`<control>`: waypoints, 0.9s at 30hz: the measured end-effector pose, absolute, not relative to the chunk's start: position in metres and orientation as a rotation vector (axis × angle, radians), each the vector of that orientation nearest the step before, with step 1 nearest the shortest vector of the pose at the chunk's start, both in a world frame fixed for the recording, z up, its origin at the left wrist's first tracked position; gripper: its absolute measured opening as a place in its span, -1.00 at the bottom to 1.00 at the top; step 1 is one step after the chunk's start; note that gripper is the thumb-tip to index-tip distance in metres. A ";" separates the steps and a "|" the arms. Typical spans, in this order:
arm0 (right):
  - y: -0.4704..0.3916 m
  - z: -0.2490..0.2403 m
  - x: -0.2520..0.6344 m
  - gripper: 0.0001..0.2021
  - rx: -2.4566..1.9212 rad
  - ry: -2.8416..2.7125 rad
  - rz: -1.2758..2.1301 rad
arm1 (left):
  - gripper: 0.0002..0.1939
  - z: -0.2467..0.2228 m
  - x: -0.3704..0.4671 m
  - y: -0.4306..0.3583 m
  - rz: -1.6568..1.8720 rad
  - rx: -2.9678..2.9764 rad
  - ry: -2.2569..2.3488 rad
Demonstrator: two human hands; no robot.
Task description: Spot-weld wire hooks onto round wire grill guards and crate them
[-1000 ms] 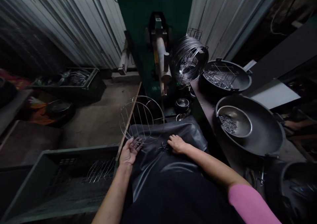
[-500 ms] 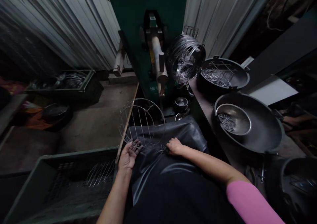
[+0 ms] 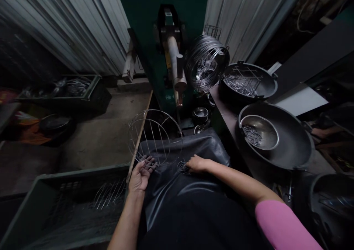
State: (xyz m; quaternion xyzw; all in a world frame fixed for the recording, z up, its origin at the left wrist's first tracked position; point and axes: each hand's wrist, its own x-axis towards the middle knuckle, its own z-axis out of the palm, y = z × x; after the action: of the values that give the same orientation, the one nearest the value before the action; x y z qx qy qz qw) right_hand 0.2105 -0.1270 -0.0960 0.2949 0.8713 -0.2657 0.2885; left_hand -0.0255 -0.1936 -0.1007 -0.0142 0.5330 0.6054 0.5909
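Fingers [image 3: 149, 163] hold rack [image 3: 155, 139]; lettering [image 3: 173, 97] apparently Chinese.

The crate [image 3: 65, 172] is dark green, the sleeve [image 3: 283, 222] pink.

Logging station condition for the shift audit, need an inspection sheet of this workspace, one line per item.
Surface: dark sheet over the lap, creased and shiny.
Job's things: round wire frame held up; small wire pieces loosely bunched on the sheet.
Clutter: right side crowded, with wire coil, large pan and, inside it, metal bowl of small metal parts.
Hands: left hand holds the frame's lower edge; right hand is at the pieces, grip unclear.
Cables: pale line upper right, possibly a cable.
Surroundings: green crate at left, corrugated panels behind; dim light.
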 end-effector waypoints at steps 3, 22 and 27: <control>-0.133 -0.100 0.188 -0.81 0.682 2.372 -0.516 | -0.80 -0.103 -0.026 -0.194 1.418 -0.035 1.237; -0.111 -0.070 0.254 -0.82 1.279 2.224 -1.162 | -0.82 -0.112 -0.028 -0.196 1.470 -0.010 1.216; -0.109 -0.076 0.261 -0.82 1.546 2.040 -1.408 | -0.82 -0.114 -0.029 -0.197 1.461 0.010 1.207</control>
State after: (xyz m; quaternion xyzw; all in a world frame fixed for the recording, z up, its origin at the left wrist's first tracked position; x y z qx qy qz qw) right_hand 0.2607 -0.1085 -0.0763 0.5260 0.6941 -0.4789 0.1099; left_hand -0.0293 -0.1972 -0.1143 0.0043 0.5171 0.6259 0.5838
